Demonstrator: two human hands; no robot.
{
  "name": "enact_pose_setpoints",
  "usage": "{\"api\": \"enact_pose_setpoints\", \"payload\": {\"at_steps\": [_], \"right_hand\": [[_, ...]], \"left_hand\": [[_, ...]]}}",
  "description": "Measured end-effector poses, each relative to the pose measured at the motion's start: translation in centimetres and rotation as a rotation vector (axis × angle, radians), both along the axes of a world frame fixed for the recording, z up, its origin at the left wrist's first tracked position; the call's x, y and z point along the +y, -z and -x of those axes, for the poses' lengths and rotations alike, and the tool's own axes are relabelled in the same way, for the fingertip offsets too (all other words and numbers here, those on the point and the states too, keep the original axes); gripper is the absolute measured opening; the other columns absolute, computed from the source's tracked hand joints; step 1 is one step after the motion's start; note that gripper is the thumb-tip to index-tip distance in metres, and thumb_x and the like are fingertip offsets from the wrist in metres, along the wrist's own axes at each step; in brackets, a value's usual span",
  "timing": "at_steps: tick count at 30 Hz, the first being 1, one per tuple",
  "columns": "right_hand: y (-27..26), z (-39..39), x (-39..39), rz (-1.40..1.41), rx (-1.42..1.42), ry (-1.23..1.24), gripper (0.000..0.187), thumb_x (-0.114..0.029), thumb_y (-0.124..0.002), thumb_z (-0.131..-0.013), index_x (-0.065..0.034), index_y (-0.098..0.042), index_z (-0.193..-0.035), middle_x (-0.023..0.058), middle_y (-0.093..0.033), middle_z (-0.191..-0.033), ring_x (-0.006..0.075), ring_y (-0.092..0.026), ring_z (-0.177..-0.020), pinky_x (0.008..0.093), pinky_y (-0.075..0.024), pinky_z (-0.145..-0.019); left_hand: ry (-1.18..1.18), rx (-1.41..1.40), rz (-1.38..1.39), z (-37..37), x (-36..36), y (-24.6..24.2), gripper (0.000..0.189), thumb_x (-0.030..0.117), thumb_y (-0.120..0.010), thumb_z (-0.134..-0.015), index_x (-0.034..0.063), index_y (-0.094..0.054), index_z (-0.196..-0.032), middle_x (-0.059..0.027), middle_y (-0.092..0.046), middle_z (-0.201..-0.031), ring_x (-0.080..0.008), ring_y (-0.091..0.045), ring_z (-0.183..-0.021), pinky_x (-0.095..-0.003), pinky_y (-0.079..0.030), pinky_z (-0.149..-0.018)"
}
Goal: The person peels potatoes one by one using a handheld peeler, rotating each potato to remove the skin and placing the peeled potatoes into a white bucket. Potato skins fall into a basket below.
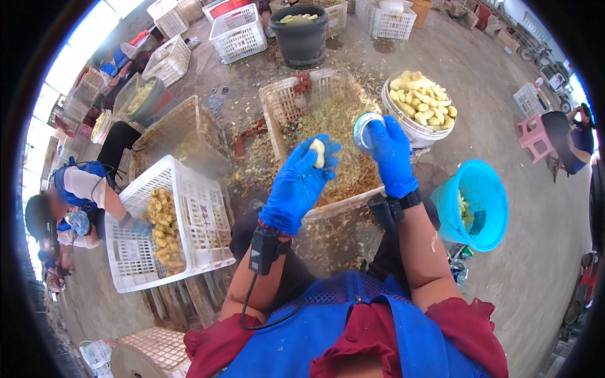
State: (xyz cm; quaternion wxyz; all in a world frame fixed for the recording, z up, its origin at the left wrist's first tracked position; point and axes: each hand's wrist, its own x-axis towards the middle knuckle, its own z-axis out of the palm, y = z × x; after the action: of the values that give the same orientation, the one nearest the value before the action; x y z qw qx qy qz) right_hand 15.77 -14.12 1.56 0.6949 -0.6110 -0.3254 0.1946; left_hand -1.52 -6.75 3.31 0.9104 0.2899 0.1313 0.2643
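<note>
In my blue-gloved left hand (302,184) is a small peeled piece of ginger root (318,153), pale yellow and gripped by thumb and fingers. My right hand (391,158), gloved the same way, grips a round metal can or lid (363,131) by its side; the two hands are apart. Beneath them stands a dirty plastic crate (279,101) with a thick layer of peelings (350,170). Beyond my right hand, a white bucket (416,131) is heaped with peeled pieces (423,101).
A white slatted crate (203,222) at left holds unpeeled ginger (166,227); a co-worker's gloved hand (141,227) reaches into it. To the right stands a turquoise bucket (446,208) with some pieces inside. A black bucket (302,47) is ahead. Another person (574,141) sits far right.
</note>
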Motion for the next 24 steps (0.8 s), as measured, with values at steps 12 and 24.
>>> {"api": "enact_pose_setpoints", "payload": {"at_steps": [12,24], "right_hand": [[0.6,4.0,0.5,-0.228,0.656,-0.466,0.042,-0.033,-0.05,-0.088,-0.0023,-0.046,-0.116,0.0108,-0.058,-0.101,0.0193,-0.06,-0.082,0.0325,-0.0538,-0.06],[0.4,1.5,0.2,-0.097,0.204,-0.199,0.026,-0.027,-0.05,-0.089,-0.0013,-0.053,-0.094,0.0076,-0.057,-0.085,0.0138,-0.058,-0.073,0.0261,-0.0496,-0.057]], "left_hand": [[-0.274,0.19,-0.741,-2.2,-0.3,0.2,0.033,0.013,-0.047,-0.091,0.0033,-0.045,-0.122,-0.009,-0.049,-0.122,-0.0171,-0.046,-0.111,-0.0307,-0.036,-0.095],[-0.082,0.551,-0.766,-1.3,-0.6,0.6,0.025,0.01,-0.057,-0.083,0.0026,-0.056,-0.107,-0.0029,-0.062,-0.086,-0.0099,-0.056,-0.072,-0.0242,-0.046,-0.065]]}}
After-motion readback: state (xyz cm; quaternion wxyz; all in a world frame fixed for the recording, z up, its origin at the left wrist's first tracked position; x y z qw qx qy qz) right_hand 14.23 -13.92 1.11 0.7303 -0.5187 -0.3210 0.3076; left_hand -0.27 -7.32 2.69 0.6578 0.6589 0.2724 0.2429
